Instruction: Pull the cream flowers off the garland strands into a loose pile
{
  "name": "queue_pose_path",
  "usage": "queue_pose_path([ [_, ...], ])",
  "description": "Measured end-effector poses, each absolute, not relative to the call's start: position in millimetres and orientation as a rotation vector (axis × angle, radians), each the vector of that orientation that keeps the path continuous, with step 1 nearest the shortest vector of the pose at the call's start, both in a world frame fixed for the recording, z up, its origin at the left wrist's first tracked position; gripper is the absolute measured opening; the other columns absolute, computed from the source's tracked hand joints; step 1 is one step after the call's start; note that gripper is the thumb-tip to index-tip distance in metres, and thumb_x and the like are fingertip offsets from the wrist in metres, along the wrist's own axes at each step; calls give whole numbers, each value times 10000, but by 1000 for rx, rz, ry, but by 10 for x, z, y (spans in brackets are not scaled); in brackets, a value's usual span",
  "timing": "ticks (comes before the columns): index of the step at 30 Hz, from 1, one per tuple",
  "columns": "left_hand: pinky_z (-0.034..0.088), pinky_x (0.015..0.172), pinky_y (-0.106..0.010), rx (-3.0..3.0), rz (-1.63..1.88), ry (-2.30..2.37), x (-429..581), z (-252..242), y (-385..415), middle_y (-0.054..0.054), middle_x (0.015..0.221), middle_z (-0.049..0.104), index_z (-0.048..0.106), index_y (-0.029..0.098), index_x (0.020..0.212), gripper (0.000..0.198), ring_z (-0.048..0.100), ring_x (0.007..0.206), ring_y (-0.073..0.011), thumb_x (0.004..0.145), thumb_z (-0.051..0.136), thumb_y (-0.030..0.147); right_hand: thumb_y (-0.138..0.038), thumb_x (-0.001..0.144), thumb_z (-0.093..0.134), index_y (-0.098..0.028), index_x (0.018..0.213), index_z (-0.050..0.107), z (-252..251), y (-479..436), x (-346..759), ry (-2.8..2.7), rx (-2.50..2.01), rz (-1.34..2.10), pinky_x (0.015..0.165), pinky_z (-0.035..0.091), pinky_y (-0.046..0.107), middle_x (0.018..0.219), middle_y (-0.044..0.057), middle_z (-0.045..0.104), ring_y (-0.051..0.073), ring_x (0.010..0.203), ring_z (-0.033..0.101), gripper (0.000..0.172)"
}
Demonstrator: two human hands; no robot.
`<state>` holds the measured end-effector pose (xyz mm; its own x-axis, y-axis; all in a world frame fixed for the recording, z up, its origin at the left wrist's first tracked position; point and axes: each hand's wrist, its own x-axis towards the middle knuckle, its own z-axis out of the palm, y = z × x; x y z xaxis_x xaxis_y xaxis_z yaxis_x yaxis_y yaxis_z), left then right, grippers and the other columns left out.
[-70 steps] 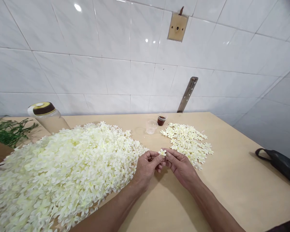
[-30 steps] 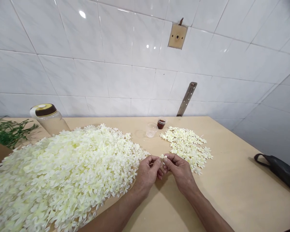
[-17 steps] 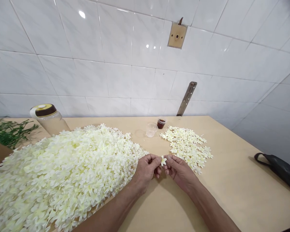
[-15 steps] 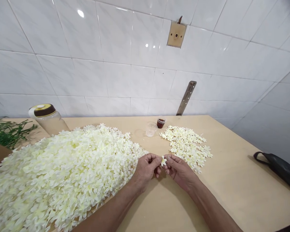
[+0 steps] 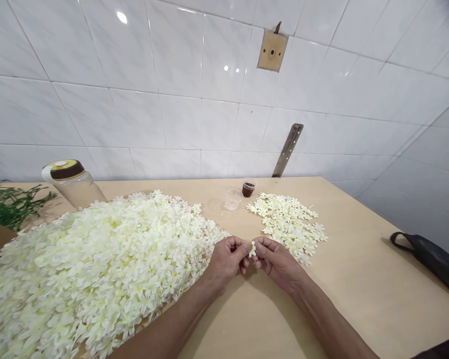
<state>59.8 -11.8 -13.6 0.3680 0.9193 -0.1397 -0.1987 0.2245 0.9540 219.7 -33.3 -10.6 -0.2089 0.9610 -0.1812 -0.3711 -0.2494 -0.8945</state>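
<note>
Between the fingertips of both hands is one small white artificial flower (image 5: 252, 249) with a yellowish centre. My left hand (image 5: 227, 259) pinches it from the left, and my right hand (image 5: 272, 259) pinches its other side. Both hands are held close together above the table. To the left spreads a large heap of white artificial flowers (image 5: 123, 259), reaching to my left hand. Beyond my right hand lies a smaller, flatter pile of the same flowers (image 5: 290, 222).
At the back of the wooden table (image 5: 359, 279) stand a clear cup (image 5: 232, 200) and a small cup of dark liquid (image 5: 248, 188). A bottle (image 5: 77, 182) and green artificial stems (image 5: 17, 204) are at the left. A black pouch (image 5: 428, 259) lies right.
The flower between my fingers has turned and now shows more edge-on. Both hands have stayed in nearly the same place. The view has shifted very slightly.
</note>
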Motion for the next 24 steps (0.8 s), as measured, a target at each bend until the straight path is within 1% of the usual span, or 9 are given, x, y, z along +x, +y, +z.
queue_pose_path([
  [2, 387, 418, -204, 1107, 943, 942, 616, -145, -137, -14, 540, 608, 573, 149, 713, 320, 494, 415, -91, 761, 684, 446, -403, 771, 772, -154, 852, 660, -101, -355, 2161, -1004, -1027, 1584, 586, 439, 225, 665, 7, 638, 97, 576, 568, 285],
  [5, 392, 406, -208, 1192, 1004, 1039, 643, -153, -164, -9, 507, 599, 567, 160, 695, 252, 518, 406, -109, 797, 630, 382, -455, 821, 704, -154, 924, 652, -102, -386, 2108, -1186, -1140, 1435, 559, 420, 243, 673, 21, 652, 123, 571, 585, 322],
  [9, 419, 426, -219, 1159, 1037, 1002, 658, -160, -169, -5, 500, 595, 573, 157, 699, 239, 527, 412, -114, 793, 630, 370, -488, 854, 646, -156, 875, 637, -111, -399, 2083, -1266, -1195, 1299, 531, 407, 251, 646, 16, 635, 127, 544, 565, 333],
  [12, 453, 480, -229, 1064, 1040, 886, 657, -171, -158, -15, 537, 617, 601, 136, 755, 246, 545, 449, -110, 791, 652, 374, -490, 836, 666, -163, 835, 621, -131, -383, 2103, -1188, -1206, 1265, 525, 407, 249, 615, 2, 614, 120, 527, 544, 330],
  [15, 467, 524, -237, 976, 1032, 797, 662, -178, -163, -32, 580, 641, 618, 113, 830, 257, 555, 483, -107, 789, 682, 359, -491, 824, 679, -169, 843, 610, -161, -357, 2127, -1122, -1202, 1258, 534, 423, 253, 598, -5, 604, 118, 524, 539, 330],
  [19, 476, 524, -254, 911, 1010, 766, 683, -162, -196, -47, 634, 662, 602, 112, 892, 318, 580, 519, -125, 755, 739, 364, -488, 803, 700, -169, 844, 617, -175, -346, 2135, -1094, -1205, 1235, 503, 417, 254, 561, -14, 585, 122, 493, 534, 332],
  [21, 472, 510, -254, 910, 1020, 776, 689, -148, -203, -51, 641, 660, 605, 109, 879, 333, 583, 532, -131, 738, 757, 369, -465, 801, 711, -164, 855, 640, -164, -351, 2132, -1111, -1187, 1233, 528, 436, 273, 578, -3, 600, 133, 510, 551, 313],
  [24, 466, 506, -249, 891, 1068, 807, 680, -128, -185, -47, 645, 655, 615, 109, 865, 341, 578, 538, -128, 701, 787, 354, -425, 806, 720, -166, 910, 687, -135, -358, 2126, -1095, -1113, 1272, 616, 471, 310, 657, 20, 635, 150, 592, 581, 281],
])
